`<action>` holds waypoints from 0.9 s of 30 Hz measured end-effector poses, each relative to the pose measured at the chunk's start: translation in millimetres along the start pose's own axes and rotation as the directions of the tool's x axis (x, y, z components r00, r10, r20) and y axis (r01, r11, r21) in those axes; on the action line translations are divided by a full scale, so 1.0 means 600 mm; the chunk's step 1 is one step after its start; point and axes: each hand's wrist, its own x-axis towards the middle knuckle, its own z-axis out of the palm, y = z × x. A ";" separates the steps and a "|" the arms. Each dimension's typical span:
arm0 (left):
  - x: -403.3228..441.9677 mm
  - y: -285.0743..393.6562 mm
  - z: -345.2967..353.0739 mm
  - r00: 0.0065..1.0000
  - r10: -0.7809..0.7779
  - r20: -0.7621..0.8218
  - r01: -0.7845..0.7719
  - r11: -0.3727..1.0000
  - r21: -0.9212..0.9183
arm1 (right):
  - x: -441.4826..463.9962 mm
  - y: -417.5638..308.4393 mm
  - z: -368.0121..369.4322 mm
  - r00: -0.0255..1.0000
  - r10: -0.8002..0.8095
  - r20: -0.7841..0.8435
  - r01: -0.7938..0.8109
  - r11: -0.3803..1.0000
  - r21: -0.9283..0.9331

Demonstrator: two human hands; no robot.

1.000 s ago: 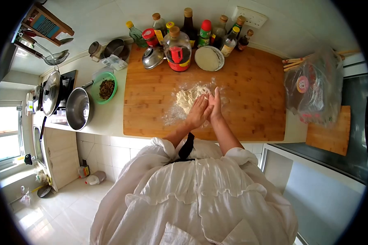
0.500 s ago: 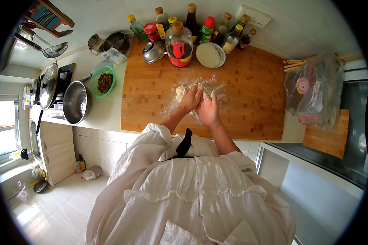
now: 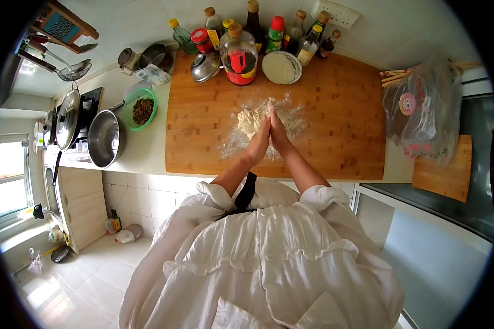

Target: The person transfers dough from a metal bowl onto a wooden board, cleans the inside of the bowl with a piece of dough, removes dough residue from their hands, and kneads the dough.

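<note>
A rough, pale lump of dough (image 3: 249,123) lies on the wooden board (image 3: 340,126), with loose flour (image 3: 233,145) scattered around it. Just at the dough's right side, my left hand (image 3: 259,139) and my right hand (image 3: 279,135) are pressed palm to palm, fingers stretched out and pointing away from me. A bit of dough shows at the fingertips. Whether more dough sits between the palms is hidden. The left hand's outer edge is close beside the lump.
A bowl of white flour (image 3: 281,68), a large jar (image 3: 239,55), a metal lid (image 3: 205,67) and several bottles line the back of the board. To the left are a green bowl with dark food (image 3: 151,118) and a steel pan (image 3: 105,138). Plastic bags (image 3: 422,115) lie right.
My hands have turned from lying over the dough to standing palm against palm, uncovering more of the lump at left. The view has shifted slightly.
</note>
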 end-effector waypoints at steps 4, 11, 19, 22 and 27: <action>0.019 0.024 -0.022 0.991 -0.136 0.018 0.129 0.875 -0.468 | -0.004 0.037 0.056 0.940 -0.316 -0.132 0.286 0.937 -0.202; 0.022 0.074 -0.045 0.987 -0.134 0.090 0.162 0.825 -0.541 | -0.066 -0.006 0.100 0.865 -0.501 0.029 0.480 0.811 -0.333; 0.007 0.064 -0.058 0.949 -0.169 0.266 0.224 0.955 -0.193 | -0.032 -0.026 0.010 0.839 -0.536 0.094 0.347 0.395 -0.851; -0.027 0.074 -0.058 0.976 -0.032 0.213 -0.037 0.950 0.311 | -0.029 -0.016 -0.036 0.889 -0.456 0.051 0.261 0.413 -0.873; -0.031 0.052 -0.067 0.969 0.109 0.224 -0.237 0.131 0.963 | -0.061 -0.024 -0.006 0.906 -0.358 -0.225 0.227 0.862 -0.454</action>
